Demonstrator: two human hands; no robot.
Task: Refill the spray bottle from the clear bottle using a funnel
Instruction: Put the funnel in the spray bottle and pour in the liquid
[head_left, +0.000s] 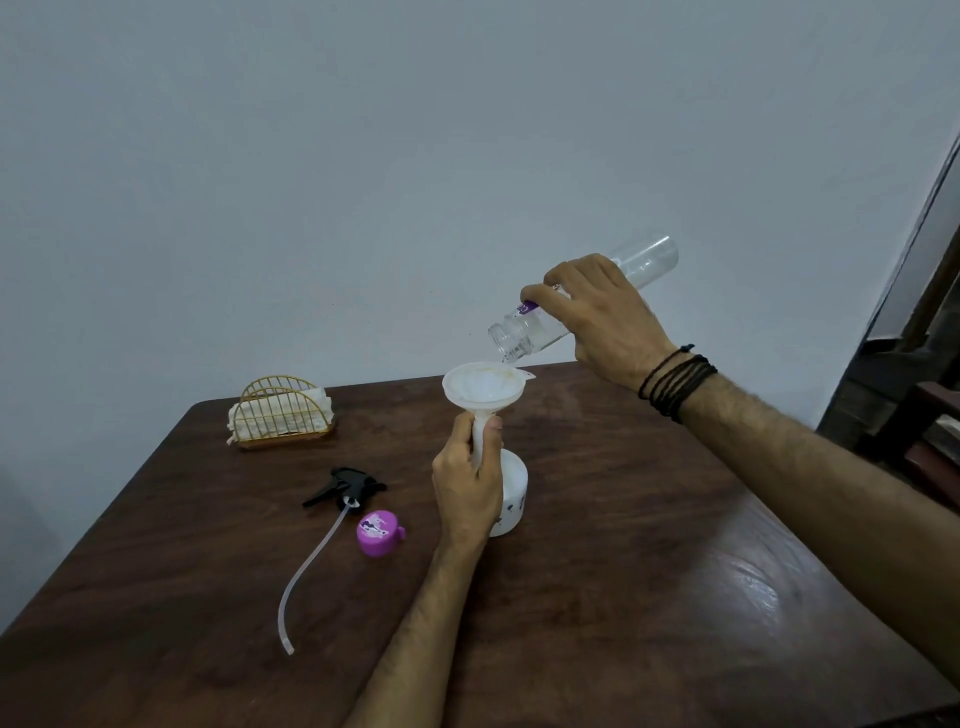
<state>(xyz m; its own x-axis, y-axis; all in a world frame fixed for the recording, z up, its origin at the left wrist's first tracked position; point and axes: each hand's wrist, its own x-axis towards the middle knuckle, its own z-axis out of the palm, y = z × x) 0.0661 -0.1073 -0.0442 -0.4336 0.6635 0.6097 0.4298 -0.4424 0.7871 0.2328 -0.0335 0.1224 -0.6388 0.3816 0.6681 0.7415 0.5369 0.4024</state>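
A white spray bottle (513, 491) stands on the dark wooden table (623, 571) with a white funnel (485, 387) in its neck. My left hand (467, 488) grips the funnel's stem and the bottle's neck. My right hand (597, 317) holds the clear bottle (524, 332) tilted, its open mouth just above the funnel's rim. A thin trickle of liquid falls from the mouth into the funnel. The bottle's base points up and to the right.
The black trigger sprayer (345, 488) with its long clear tube (306, 571) lies on the table to the left. A purple cap (379, 532) lies beside it. A gold wire napkin holder (283, 413) stands at the back left corner. Dark furniture (914, 389) stands at the right.
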